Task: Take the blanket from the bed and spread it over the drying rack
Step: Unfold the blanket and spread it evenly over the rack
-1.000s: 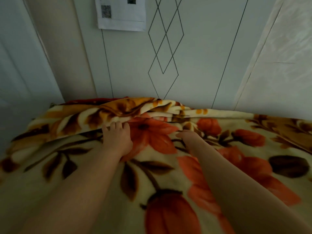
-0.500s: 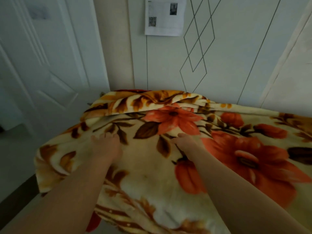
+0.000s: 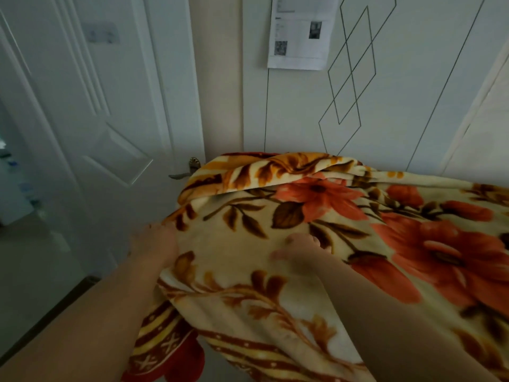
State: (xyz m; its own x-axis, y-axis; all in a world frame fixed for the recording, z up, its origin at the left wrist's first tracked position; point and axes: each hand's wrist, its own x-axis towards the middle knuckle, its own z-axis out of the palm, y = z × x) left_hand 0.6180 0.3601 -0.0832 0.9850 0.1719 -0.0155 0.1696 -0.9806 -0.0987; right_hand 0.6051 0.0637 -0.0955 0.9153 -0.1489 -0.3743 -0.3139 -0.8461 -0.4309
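The cream blanket (image 3: pixel 316 271), printed with orange flowers and brown leaves, lies draped over a raised support that it hides completely; no drying rack shows. Its patterned border hangs down at the lower left. A folded-back flap runs along the far edge by the wall. My left hand (image 3: pixel 155 245) is at the blanket's left edge and blurred, so its fingers are unclear. My right hand (image 3: pixel 300 250) rests on top of the blanket near the middle, fingers spread lightly on the fabric without gripping it.
A white panelled door (image 3: pixel 91 128) with a brass lever handle (image 3: pixel 190 168) stands just left of the blanket. The pale wall (image 3: pixel 399 92) behind carries a paper sheet (image 3: pixel 300 31). Floor (image 3: pixel 33 271) shows at the lower left.
The view has swung left, bringing the door into sight. Both hands have slid back from the far folded flap toward me, and the left hand has reached the blanket's left edge.
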